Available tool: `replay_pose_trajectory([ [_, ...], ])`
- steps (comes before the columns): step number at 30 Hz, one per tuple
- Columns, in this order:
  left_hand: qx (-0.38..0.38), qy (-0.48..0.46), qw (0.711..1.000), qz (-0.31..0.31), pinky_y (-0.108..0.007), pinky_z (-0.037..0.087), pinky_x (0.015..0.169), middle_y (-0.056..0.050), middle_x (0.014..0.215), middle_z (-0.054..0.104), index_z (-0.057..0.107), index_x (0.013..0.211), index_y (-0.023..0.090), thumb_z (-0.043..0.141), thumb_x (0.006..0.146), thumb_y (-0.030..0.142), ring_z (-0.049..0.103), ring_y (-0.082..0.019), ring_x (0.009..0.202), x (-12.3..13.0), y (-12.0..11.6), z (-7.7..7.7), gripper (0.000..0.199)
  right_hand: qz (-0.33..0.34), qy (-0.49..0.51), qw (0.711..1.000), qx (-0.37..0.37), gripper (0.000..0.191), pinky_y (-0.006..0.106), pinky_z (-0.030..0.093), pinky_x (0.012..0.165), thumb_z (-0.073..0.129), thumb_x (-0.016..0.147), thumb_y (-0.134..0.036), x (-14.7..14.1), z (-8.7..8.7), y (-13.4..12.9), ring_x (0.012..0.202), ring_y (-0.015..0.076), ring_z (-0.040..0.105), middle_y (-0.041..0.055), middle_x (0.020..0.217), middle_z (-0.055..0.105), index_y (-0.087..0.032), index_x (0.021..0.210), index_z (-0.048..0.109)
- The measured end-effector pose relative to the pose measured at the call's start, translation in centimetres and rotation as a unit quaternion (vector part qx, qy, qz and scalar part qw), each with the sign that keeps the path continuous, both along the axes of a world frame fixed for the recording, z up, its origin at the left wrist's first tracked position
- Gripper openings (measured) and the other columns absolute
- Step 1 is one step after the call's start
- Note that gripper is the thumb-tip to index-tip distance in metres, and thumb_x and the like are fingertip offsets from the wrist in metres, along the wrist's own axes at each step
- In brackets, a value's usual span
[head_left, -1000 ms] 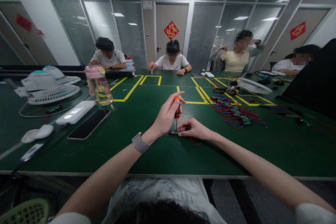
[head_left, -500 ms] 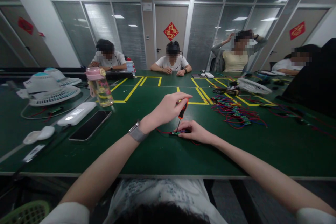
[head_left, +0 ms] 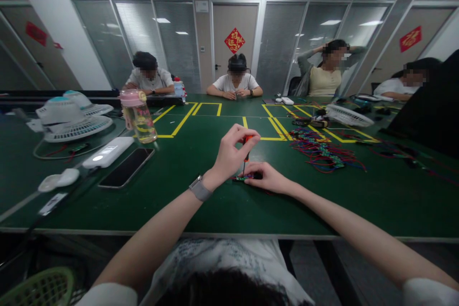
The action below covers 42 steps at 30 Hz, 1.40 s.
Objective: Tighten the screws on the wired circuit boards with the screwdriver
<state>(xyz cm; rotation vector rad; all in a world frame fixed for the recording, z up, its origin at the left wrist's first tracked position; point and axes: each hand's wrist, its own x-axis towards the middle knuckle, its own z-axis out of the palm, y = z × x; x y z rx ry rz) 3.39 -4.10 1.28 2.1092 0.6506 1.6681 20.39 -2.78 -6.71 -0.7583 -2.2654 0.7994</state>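
My left hand (head_left: 234, 150), with a watch on its wrist, is closed round the red and black handle of a screwdriver (head_left: 246, 155). The screwdriver stands nearly upright, its tip down at a small green circuit board (head_left: 241, 179) with thin wires. My right hand (head_left: 267, 177) lies low on the table and pinches the right part of that board, hiding some of it. Where exactly the tip touches is too small to tell.
Right of my hands lies a pile of wired circuit boards (head_left: 322, 148). On the left are a phone (head_left: 127, 167), a white power bank (head_left: 109, 152), a pink-lidded bottle (head_left: 139, 117) and white fans (head_left: 73, 122). Several people sit across the green table (head_left: 215, 215).
My left hand has turned round the screwdriver handle, its fingers more curled and its wrist further right. The board and my right hand stay almost in place. The view has shifted slightly.
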Motion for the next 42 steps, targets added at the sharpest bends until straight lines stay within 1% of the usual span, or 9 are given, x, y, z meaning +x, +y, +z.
replay_pose_trajectory([
  [5,0.092,0.042,0.994,0.043,-0.031,0.048,0.090,-0.008,0.104,0.061,0.066,0.108,0.017,0.041,0.096,0.022,0.058,-0.017,0.100,-0.30,-0.02,-0.46,0.028,-0.003,0.000,1.000,0.001,0.017,0.032,0.050,0.080,0.066,0.081,-0.023,-0.06,0.15,-0.13,0.084,0.0179,0.064,0.0069,0.090,0.068,-0.015,0.094,0.073],
  [10,-0.060,-0.023,0.994,-0.089,-0.026,0.056,0.076,-0.009,0.113,0.064,0.062,0.116,0.018,0.043,0.095,0.025,0.066,-0.015,0.091,-0.26,0.31,-0.49,0.029,0.002,-0.001,1.000,-0.005,0.018,0.034,0.050,0.082,0.066,0.082,-0.025,-0.06,0.47,-0.26,0.085,0.0190,0.065,0.0075,0.092,0.068,-0.015,0.095,0.073],
  [14,-0.120,-0.061,0.984,-0.116,-0.024,0.058,0.071,-0.009,0.105,0.065,0.065,0.109,0.015,0.049,0.093,0.025,0.067,-0.014,0.085,-0.15,0.12,-0.15,0.024,0.002,-0.002,1.000,-0.007,0.018,0.034,0.051,0.083,0.066,0.083,-0.027,-0.06,0.61,-0.34,0.086,0.0193,0.064,0.0077,0.092,0.068,-0.016,0.095,0.073],
  [19,-0.094,-0.035,0.990,-0.096,-0.023,0.056,0.071,-0.008,0.104,0.062,0.066,0.107,0.017,0.053,0.092,0.027,0.065,-0.013,0.084,-0.30,0.18,-0.34,0.023,-0.002,-0.009,1.000,-0.006,0.019,0.034,0.051,0.083,0.066,0.083,-0.028,-0.03,0.48,-0.23,0.084,0.0186,0.064,0.0075,0.092,0.068,-0.016,0.096,0.073],
  [26,0.058,0.020,0.996,0.060,-0.028,0.050,0.080,-0.005,0.093,0.055,0.071,0.098,0.020,0.057,0.090,0.026,0.056,-0.014,0.087,-0.27,-0.17,-0.50,0.017,0.005,-0.007,1.000,0.003,0.019,0.035,0.050,0.085,0.066,0.083,-0.028,0.18,0.07,0.10,0.087,0.0192,0.064,0.0072,0.094,0.070,-0.017,0.097,0.072],
  [29,0.028,0.006,1.000,0.007,-0.030,0.050,0.087,-0.007,0.106,0.059,0.066,0.111,0.020,0.044,0.095,0.022,0.059,-0.016,0.098,-0.15,-0.28,-0.52,0.027,0.010,-0.007,1.000,-0.001,0.020,0.034,0.050,0.085,0.066,0.083,-0.028,0.19,0.13,0.11,0.087,0.0187,0.064,0.0073,0.093,0.069,-0.016,0.097,0.072],
  [32,-0.053,-0.028,0.996,-0.065,-0.026,0.053,0.075,-0.007,0.105,0.062,0.063,0.115,0.020,0.045,0.095,0.025,0.063,-0.014,0.089,-0.03,-0.10,-0.76,0.027,0.011,-0.010,1.000,-0.006,0.019,0.034,0.050,0.084,0.066,0.083,-0.028,0.15,0.24,0.08,0.085,0.0183,0.064,0.0070,0.092,0.069,-0.016,0.097,0.072],
  [38,-0.026,-0.038,0.999,0.029,-0.025,0.050,0.078,-0.004,0.097,0.056,0.070,0.093,0.021,0.059,0.088,0.028,0.057,-0.014,0.091,-0.08,0.16,-0.92,0.015,0.007,-0.011,1.000,-0.003,0.020,0.034,0.050,0.083,0.067,0.083,-0.028,0.23,0.23,0.09,0.085,0.0184,0.063,0.0074,0.092,0.068,-0.016,0.097,0.072],
  [42,-0.067,-0.047,0.996,-0.021,-0.027,0.052,0.082,-0.007,0.108,0.058,0.068,0.109,0.021,0.044,0.095,0.026,0.060,-0.015,0.095,-0.11,0.18,-0.70,0.028,0.005,-0.013,1.000,0.006,0.021,0.033,0.050,0.080,0.068,0.082,-0.030,0.32,0.21,0.08,0.083,0.0180,0.063,0.0067,0.090,0.067,-0.017,0.098,0.073],
])
